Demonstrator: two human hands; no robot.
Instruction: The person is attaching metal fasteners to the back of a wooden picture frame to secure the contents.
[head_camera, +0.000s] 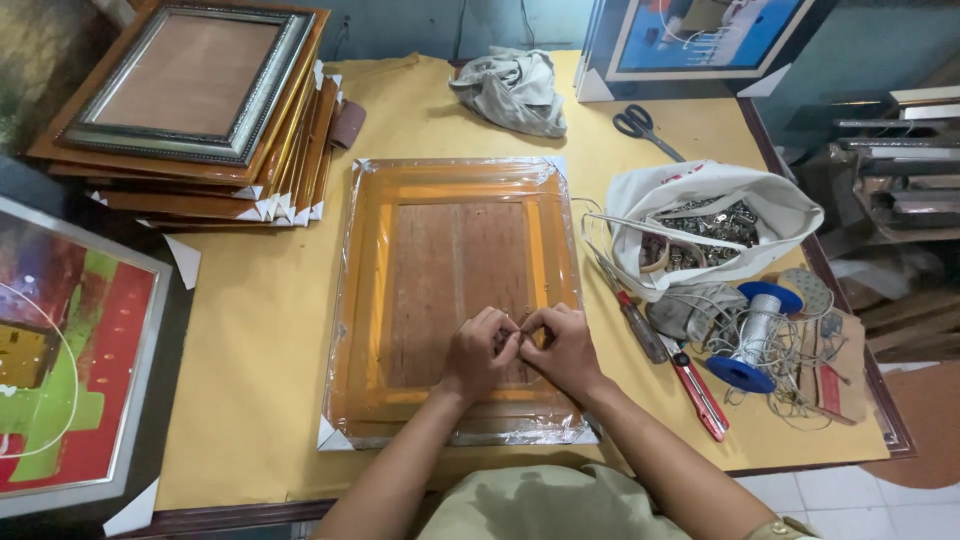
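A plastic-wrapped picture frame (455, 300) lies back-up on the yellow-covered table (260, 330). The left hand (478, 352) and right hand (562, 348) meet fingertip to fingertip over the lower part of its brown backing board, pinching something too small to make out. Right of the frame lie a screwdriver (640, 325), a red utility knife (698, 393), a blue spool of wire (755, 335) and a white bag of metal hardware (715, 225). Scissors (640, 124) and a crumpled grey cloth (512, 88) sit farther back, and a stack of frames (195, 105) fills the back left corner.
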